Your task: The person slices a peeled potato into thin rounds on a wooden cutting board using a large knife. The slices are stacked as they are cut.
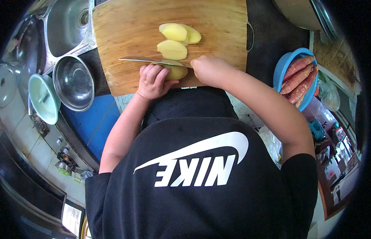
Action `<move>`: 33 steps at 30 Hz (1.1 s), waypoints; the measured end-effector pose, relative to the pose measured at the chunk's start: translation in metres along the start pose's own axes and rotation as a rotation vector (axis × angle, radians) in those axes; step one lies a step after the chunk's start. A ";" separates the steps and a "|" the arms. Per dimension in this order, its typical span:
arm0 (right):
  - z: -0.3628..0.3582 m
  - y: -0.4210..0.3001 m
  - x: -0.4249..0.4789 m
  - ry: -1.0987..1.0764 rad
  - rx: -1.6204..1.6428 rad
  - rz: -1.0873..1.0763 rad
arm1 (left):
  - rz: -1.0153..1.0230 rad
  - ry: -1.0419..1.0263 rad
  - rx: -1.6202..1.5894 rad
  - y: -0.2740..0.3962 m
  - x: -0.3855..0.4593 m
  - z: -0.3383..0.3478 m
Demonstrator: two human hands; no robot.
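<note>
On the wooden cutting board [128, 33], near its front edge, lies a peeled potato [178, 72]. My left hand [154, 79] presses on the potato's left part, fingers curled over it. The handle of a kitchen knife [137, 60] is in the fist of my right hand [210, 71], which hides most of it. The blade points left across the potato's far side, just past my left fingertips; whether it has cut in, I cannot tell. Beyond the blade rests a pale yellow potato slice [172, 50], and behind it a few more overlapping slices [175, 32].
To the left are a steel sink [65, 33], a steel bowl [73, 83] and a light green plastic basin [45, 98]. On the right, a blue basin [306, 101] holds several sweet potatoes [299, 79], with a plastic bag [329, 94] beside it.
</note>
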State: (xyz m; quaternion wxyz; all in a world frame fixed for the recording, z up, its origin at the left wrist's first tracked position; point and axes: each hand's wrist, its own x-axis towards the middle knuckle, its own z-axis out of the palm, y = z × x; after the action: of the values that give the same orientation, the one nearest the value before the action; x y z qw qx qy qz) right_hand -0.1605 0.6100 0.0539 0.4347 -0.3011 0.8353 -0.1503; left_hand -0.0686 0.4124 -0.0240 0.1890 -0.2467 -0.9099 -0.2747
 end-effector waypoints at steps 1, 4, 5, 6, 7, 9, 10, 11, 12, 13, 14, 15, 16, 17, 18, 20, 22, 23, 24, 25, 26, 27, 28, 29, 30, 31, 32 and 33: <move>-0.001 0.001 0.000 0.012 -0.003 -0.001 | 0.001 -0.001 -0.001 0.000 0.001 -0.001; -0.010 0.006 0.001 0.057 0.030 0.016 | 0.014 0.017 -0.005 -0.001 0.003 -0.003; -0.012 0.009 0.000 0.093 0.067 0.036 | 0.016 0.014 -0.005 -0.001 0.003 -0.003; -0.014 0.011 -0.001 0.129 0.104 0.057 | 0.019 0.012 -0.007 -0.001 0.003 -0.003; -0.015 0.014 -0.003 0.165 0.142 0.079 | 0.022 0.009 -0.009 -0.002 0.003 -0.003; -0.017 0.018 -0.006 0.296 0.172 0.081 | 0.014 0.007 -0.011 -0.001 0.004 -0.003; -0.018 0.019 -0.008 0.361 0.187 0.081 | 0.010 0.006 -0.012 -0.001 0.004 -0.004; -0.022 0.019 -0.010 0.343 0.217 0.125 | 0.012 0.006 -0.017 -0.001 0.005 -0.004; -0.027 0.015 -0.015 0.323 0.248 0.169 | 0.013 0.004 -0.022 0.000 0.005 -0.005; -0.031 0.012 -0.019 0.302 0.279 0.212 | 0.013 0.003 -0.027 0.000 0.005 -0.006; -0.031 0.011 -0.024 0.341 0.327 0.230 | -0.003 0.014 -0.072 -0.001 0.005 -0.007; -0.031 0.011 -0.028 0.381 0.377 0.245 | -0.017 0.024 -0.116 -0.002 0.006 -0.010; -0.031 0.010 -0.033 0.422 0.427 0.261 | -0.030 0.034 -0.160 -0.003 0.009 -0.011; -0.028 0.011 -0.038 0.492 0.442 0.252 | -0.133 0.089 -0.093 -0.005 0.013 -0.011; -0.022 0.014 -0.042 0.562 0.460 0.245 | -0.235 0.143 -0.030 -0.007 0.026 -0.011; -0.014 0.014 -0.052 0.656 0.526 0.285 | -0.441 0.084 0.064 -0.017 0.062 -0.017; -0.010 0.016 -0.061 0.687 0.502 0.306 | -0.629 -0.230 -0.050 -0.024 0.092 -0.019; -0.008 0.018 -0.066 0.703 0.490 0.317 | -0.720 -0.388 -0.109 -0.025 0.101 -0.017; -0.003 0.021 -0.070 0.734 0.486 0.323 | -0.524 -0.309 0.111 -0.022 0.101 -0.009; 0.004 0.026 -0.073 0.765 0.483 0.328 | -0.551 -0.340 0.115 -0.022 0.100 -0.006; 0.008 0.028 -0.076 0.795 0.479 0.333 | -0.580 -0.371 0.119 -0.021 0.099 -0.004; 0.009 0.027 -0.080 0.795 0.531 0.360 | -0.601 -0.404 0.122 -0.020 0.103 -0.004; 0.010 0.025 -0.085 0.794 0.583 0.386 | -0.639 -0.397 0.133 -0.022 0.102 -0.004; 0.011 0.023 -0.089 0.792 0.636 0.410 | -0.705 -0.464 0.035 -0.023 0.103 -0.008; 0.010 0.021 -0.092 0.792 0.629 0.438 | -0.769 -0.529 -0.064 -0.025 0.103 -0.015; 0.012 0.021 -0.093 0.810 0.662 0.441 | -0.832 -0.594 -0.163 -0.027 0.103 -0.021; 0.016 0.023 -0.093 0.827 0.695 0.443 | -0.807 -0.534 -0.336 -0.031 0.097 -0.025; 0.021 0.025 -0.093 0.847 0.728 0.445 | -0.881 -0.473 -0.558 -0.031 0.096 -0.031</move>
State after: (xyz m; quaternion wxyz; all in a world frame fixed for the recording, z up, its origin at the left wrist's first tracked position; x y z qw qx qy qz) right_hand -0.1121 0.6885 0.0882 0.1604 0.1352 0.8737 -0.4389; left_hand -0.1570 0.4049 0.0334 -0.2243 0.0605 -0.8375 -0.4946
